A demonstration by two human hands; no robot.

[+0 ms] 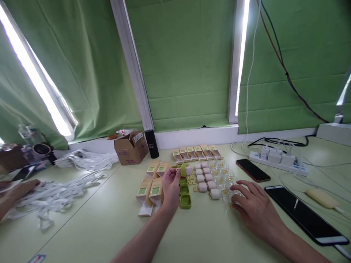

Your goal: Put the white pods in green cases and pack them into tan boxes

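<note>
My left hand (172, 184) is closed on a small green square tray (183, 171), tilted up, with a pale pinkish block (188, 170) at its right side. Below it, several more green trays (185, 201) stand in a column. Small yellow pieces (195, 189) lie beside them. Pale pink rounded blocks (203, 187) form rows further right. My right hand (251, 204), fingers spread and curved, has its fingertips at the edge of a clear plastic cup (225, 196). Several such clear cups with yellow bits inside stand together there; whether the fingers grip one is hard to see.
Kraft boxes with green labels (142, 191) stand left of my left hand, more kraft boxes (196, 153) behind. Phones (304, 213) and a power strip (279, 164) with cables lie right. White straps (59, 195) and another person's hand (26, 188) are left; a carton (131, 149) and black cylinder (151, 143) stand behind.
</note>
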